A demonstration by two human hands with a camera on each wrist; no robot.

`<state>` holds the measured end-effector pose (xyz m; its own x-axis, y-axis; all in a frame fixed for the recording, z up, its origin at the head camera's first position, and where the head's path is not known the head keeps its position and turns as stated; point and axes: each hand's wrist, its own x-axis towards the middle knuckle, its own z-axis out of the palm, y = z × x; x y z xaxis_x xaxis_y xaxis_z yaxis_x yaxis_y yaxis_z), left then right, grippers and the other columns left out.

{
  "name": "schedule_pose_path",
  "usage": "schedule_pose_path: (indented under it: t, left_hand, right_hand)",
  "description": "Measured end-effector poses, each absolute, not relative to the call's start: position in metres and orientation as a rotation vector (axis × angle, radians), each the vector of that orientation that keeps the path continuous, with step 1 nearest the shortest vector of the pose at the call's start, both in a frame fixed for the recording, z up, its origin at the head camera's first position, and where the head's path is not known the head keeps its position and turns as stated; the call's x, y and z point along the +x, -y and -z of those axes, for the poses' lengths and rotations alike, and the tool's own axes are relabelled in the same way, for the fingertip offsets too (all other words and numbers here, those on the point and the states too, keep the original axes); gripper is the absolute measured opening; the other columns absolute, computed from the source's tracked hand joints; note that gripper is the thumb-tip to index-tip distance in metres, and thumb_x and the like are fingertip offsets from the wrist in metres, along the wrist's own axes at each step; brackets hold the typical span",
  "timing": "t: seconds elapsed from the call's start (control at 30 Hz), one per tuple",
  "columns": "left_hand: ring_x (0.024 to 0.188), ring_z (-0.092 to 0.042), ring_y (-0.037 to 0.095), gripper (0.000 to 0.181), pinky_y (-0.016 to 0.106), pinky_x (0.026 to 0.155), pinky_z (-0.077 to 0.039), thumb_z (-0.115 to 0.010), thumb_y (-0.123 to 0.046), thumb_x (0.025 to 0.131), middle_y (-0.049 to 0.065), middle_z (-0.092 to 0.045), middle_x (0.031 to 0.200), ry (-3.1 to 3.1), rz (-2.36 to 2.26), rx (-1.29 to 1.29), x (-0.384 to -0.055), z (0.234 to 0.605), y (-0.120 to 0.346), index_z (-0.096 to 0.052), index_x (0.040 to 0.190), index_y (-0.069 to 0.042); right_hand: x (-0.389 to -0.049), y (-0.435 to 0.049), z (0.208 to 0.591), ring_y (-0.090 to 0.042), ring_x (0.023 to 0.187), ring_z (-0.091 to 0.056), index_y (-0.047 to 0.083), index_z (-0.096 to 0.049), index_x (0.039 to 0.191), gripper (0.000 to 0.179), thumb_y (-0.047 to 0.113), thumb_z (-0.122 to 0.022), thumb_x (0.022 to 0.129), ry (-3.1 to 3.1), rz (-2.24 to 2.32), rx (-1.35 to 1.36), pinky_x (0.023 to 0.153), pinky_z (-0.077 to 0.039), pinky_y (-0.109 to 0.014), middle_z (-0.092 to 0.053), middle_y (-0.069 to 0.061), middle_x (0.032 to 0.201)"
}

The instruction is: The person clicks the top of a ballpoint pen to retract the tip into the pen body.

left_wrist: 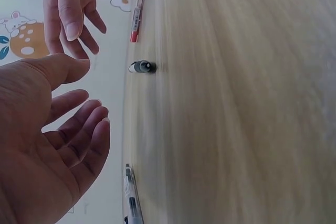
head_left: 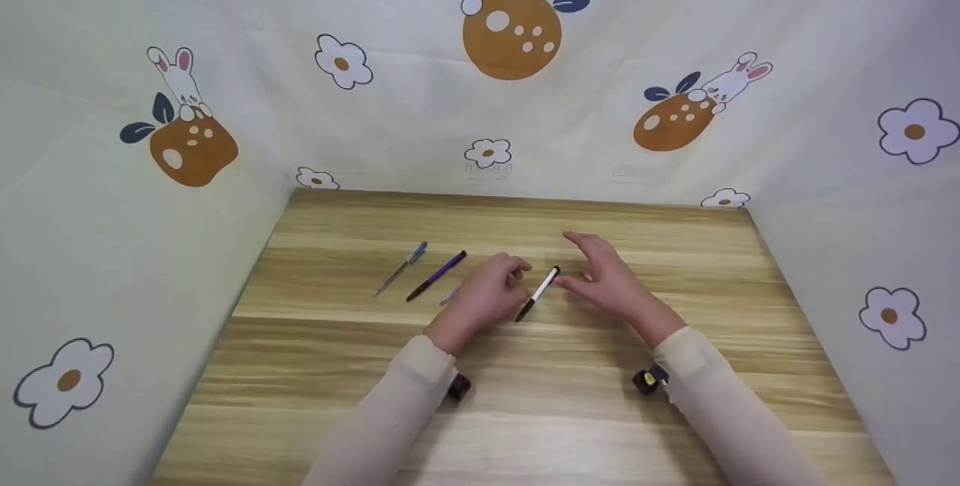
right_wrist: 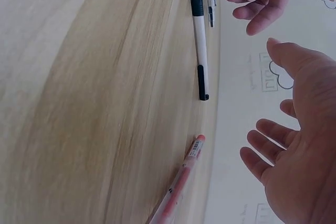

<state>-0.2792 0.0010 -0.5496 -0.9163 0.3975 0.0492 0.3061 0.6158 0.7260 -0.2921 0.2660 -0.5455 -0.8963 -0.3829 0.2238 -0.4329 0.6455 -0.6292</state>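
A white pen with black ends (head_left: 541, 291) lies slanted on the wooden table between the two hands. My left hand (head_left: 487, 292) hovers just left of it, fingers loosely bent and holding nothing. To the right, my right hand (head_left: 606, 280) is spread with thumb and fingers apart, also holding nothing. A clear pen (head_left: 449, 295) is partly hidden behind the left hand; its dark refill shows in the left wrist view. Near the right hand lies a red pen (right_wrist: 181, 182), which the head view does not show. Further left are a purple pen (head_left: 436, 276) and a clear pen with a blue end (head_left: 402, 268).
The wood-grain table (head_left: 555, 418) is enclosed at the back and sides by a pale cloth (head_left: 405, 118) printed with rabbits, oranges and flowers. Small black devices (head_left: 646, 381) sit at both wrists.
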Motion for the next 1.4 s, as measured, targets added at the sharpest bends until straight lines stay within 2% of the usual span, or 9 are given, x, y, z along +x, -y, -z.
schedule_pose_path:
  t: [0.17,0.27,0.47,0.77,1.0,1.4]
  left_hand:
    - [0.114,-0.068,0.020,0.042,0.042,0.096,-0.060,-0.079,-0.018,0.100,0.001,-0.069,0.123,-2.720,-1.162,0.600,-0.279,0.552,-0.006,-0.072,0.140,-0.010]
    - [0.113,-0.069,0.020,0.041,0.042,0.097,-0.060,-0.081,-0.020,0.100,0.002,-0.070,0.122,-2.720,-1.164,0.620,-0.279,0.554,-0.008,-0.072,0.139,-0.010]
    - [0.110,-0.070,0.021,0.041,0.041,0.095,-0.060,-0.084,-0.020,0.098,0.005,-0.072,0.120,-2.742,-1.132,0.665,-0.279,0.558,-0.013,-0.074,0.136,-0.006]
    - [0.103,-0.066,0.020,0.047,0.039,0.092,-0.058,-0.087,-0.022,0.095,0.005,-0.071,0.116,-2.796,-1.010,0.628,-0.277,0.562,-0.020,-0.073,0.138,-0.008]
    - [0.094,-0.059,0.018,0.046,0.037,0.084,-0.054,-0.086,-0.019,0.095,0.001,-0.065,0.109,-2.781,-0.965,0.570,-0.277,0.564,-0.025,-0.072,0.138,-0.008]
    - [0.088,-0.058,0.015,0.035,0.034,0.079,-0.053,-0.087,-0.014,0.093,-0.002,-0.066,0.099,-2.819,-0.908,0.594,-0.277,0.567,-0.029,-0.078,0.126,-0.007]
  right_hand:
    - [-0.290,-0.270,0.548,-0.042,0.150,-0.044,0.002,-0.046,0.165,0.084,0.020,-0.090,0.096,2.768,-1.153,0.695,0.111,-0.055,-0.058,-0.050,-0.024,0.161]
    - [-0.288,-0.271,0.549,-0.042,0.151,-0.043,0.001,-0.045,0.165,0.083,0.018,-0.089,0.096,2.767,-1.204,0.689,0.109,-0.056,-0.057,-0.049,-0.025,0.161]
    - [-0.285,-0.274,0.548,-0.043,0.151,-0.042,0.000,-0.045,0.165,0.083,0.016,-0.089,0.096,2.775,-1.200,0.686,0.113,-0.053,-0.058,-0.049,-0.024,0.161]
    - [-0.283,-0.276,0.547,-0.042,0.151,-0.044,0.001,-0.046,0.165,0.083,0.019,-0.089,0.096,2.781,-1.153,0.682,0.119,-0.048,-0.058,-0.050,-0.023,0.161]
    - [-0.282,-0.276,0.550,-0.045,0.153,-0.041,0.002,-0.047,0.164,0.081,0.020,-0.088,0.097,2.788,-1.095,0.670,0.127,-0.033,-0.062,-0.051,-0.023,0.162]
    - [-0.280,-0.277,0.551,-0.040,0.150,-0.044,0.004,-0.047,0.165,0.083,0.020,-0.090,0.095,2.797,-1.145,0.659,0.125,-0.040,-0.055,-0.051,-0.022,0.159]
